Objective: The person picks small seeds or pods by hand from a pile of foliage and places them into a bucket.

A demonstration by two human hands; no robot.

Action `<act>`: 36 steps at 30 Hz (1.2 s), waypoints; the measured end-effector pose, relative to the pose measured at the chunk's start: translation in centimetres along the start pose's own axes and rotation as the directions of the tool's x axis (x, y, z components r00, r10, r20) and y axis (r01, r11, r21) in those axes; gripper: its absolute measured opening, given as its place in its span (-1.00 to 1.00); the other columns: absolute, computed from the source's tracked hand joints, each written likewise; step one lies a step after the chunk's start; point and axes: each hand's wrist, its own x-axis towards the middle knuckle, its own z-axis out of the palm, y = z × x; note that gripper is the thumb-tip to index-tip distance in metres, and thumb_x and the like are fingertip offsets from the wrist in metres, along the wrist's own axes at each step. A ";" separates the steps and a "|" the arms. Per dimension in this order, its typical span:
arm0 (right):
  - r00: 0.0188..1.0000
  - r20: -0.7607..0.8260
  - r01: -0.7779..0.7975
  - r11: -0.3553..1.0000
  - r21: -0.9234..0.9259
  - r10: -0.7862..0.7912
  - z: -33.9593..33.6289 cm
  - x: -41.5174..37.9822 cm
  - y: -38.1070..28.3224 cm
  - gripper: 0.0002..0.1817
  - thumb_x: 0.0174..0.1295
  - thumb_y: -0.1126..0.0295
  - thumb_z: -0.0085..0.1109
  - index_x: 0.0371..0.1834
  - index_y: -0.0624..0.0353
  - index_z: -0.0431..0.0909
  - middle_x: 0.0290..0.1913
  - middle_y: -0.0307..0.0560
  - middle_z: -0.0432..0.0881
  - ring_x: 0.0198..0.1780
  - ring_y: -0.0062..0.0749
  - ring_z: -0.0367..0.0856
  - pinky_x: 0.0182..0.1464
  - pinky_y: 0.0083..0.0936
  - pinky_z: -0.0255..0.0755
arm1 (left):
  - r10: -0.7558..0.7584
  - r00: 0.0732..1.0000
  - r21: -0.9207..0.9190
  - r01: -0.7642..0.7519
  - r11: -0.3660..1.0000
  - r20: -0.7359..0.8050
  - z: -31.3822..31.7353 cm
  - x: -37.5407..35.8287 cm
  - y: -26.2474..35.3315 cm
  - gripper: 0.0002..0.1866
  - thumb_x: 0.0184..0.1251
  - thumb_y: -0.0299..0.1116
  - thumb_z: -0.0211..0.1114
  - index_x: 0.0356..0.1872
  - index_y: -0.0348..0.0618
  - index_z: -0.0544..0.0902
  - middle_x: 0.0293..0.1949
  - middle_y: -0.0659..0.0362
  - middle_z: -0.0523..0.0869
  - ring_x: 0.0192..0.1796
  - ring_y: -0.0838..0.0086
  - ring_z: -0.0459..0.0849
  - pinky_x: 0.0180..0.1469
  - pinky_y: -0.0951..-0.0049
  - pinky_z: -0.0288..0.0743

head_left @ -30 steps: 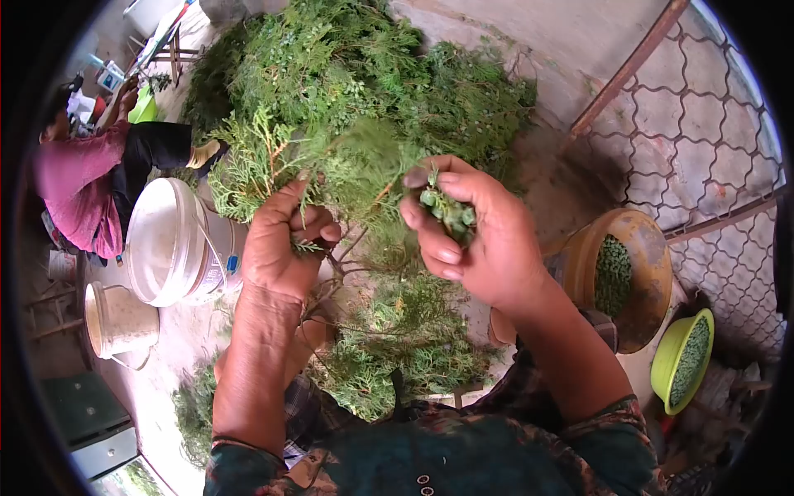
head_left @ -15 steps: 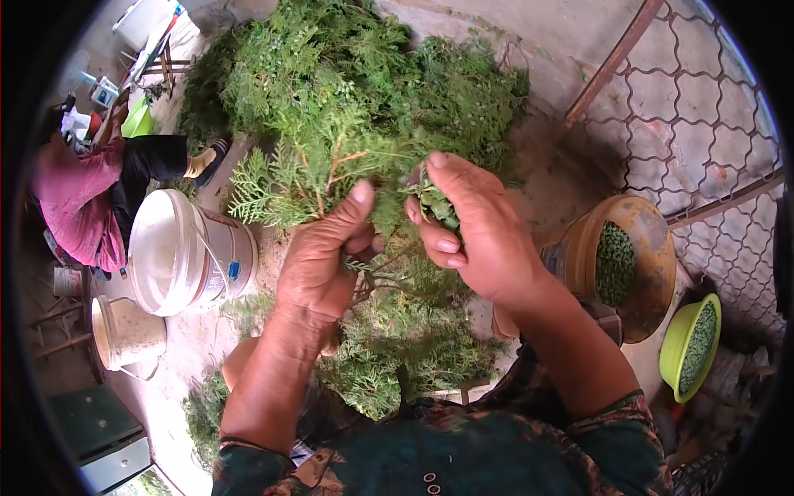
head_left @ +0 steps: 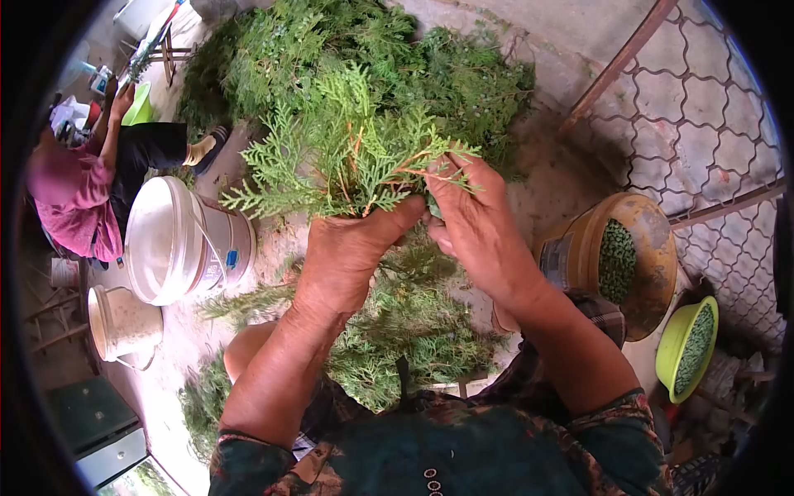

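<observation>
My left hand is closed around the lower stems of a leafy bunch of arborvitae sprigs, which fans upward and to both sides. Close beside it, my right hand has its fingers curled in at the right-hand tips of the bunch, touching a reddish twig. A bit of the green cones shows between its thumb and palm; most of what it holds is hidden. Below both hands, cut greenery lies on the floor between the knees.
A large heap of green branches lies ahead. White buckets stand left, near a seated person in pink. On the right are a yellowish bucket and a lime basin, both holding green cones, beside wire mesh.
My right hand has turned and come to the bunch, its fingers now at the twig tips. The bunch in my left hand stands more upright and spread. The seated person's hands have risen.
</observation>
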 end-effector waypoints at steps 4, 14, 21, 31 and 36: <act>0.951 0.158 -0.305 0.893 0.332 0.266 -0.7 0.3 -2.0 -0.70 0.36 0.14 -0.07 -0.08 0.15 0.32 -0.47 -0.21 0.35 -0.67 -0.73 0.12 -0.65 -0.76 0.02 | -0.151 0.987 -0.249 0.161 0.955 0.059 -0.4 0.1 0.7 -0.77 0.14 -0.33 0.34 -0.19 -0.14 0.62 -0.34 0.27 0.66 -0.32 0.57 0.56 -0.29 0.53 0.41; 0.942 0.232 -0.312 0.886 0.342 0.242 -0.7 0.3 -2.1 -0.71 0.36 0.16 -0.09 -0.23 0.19 0.36 -0.49 -0.20 0.35 -0.71 -0.74 0.05 -0.68 -0.76 -0.03 | -0.238 0.970 -0.420 0.233 0.877 0.041 -1.2 1.1 -0.5 -0.84 0.17 -0.29 0.33 -0.30 -0.09 0.58 -0.57 0.40 0.43 -0.56 0.68 0.31 -0.35 0.53 0.43; 0.988 -0.022 0.146 0.978 -0.149 -0.150 0.2 0.3 -0.4 -0.73 0.36 0.33 -0.10 -0.29 0.40 0.38 -0.58 -0.24 0.28 -0.51 -0.61 0.20 -0.47 -0.56 0.20 | -0.036 0.999 -0.238 0.032 0.971 -0.011 0.6 -0.1 -0.1 -0.70 0.13 -0.35 0.38 -0.14 -0.27 0.62 -0.22 0.20 0.67 -0.18 0.58 0.58 -0.13 0.57 0.44; 0.951 0.102 -0.307 0.929 0.205 0.291 0.2 0.0 -1.5 -0.68 0.36 0.11 -0.11 -0.17 0.17 0.39 -0.43 -0.23 0.37 -0.62 -0.72 0.21 -0.64 -0.74 0.11 | 0.024 0.998 -0.201 -0.036 0.979 -0.063 -0.1 0.4 -1.0 -0.78 0.18 -0.36 0.31 -0.17 -0.18 0.61 -0.33 0.28 0.66 -0.31 0.61 0.54 -0.26 0.59 0.35; 0.897 0.214 -0.439 0.735 0.516 0.386 -0.3 0.8 -1.3 -0.74 0.36 0.16 -0.09 -0.29 0.14 0.34 -0.45 -0.18 0.38 -0.69 -0.72 0.11 -0.68 -0.78 -0.03 | -0.119 0.992 -0.349 0.101 0.932 -0.031 -0.7 0.6 -1.1 -0.79 0.19 -0.30 0.26 -0.18 -0.12 0.60 -0.29 0.27 0.64 -0.23 0.55 0.51 -0.17 0.47 0.28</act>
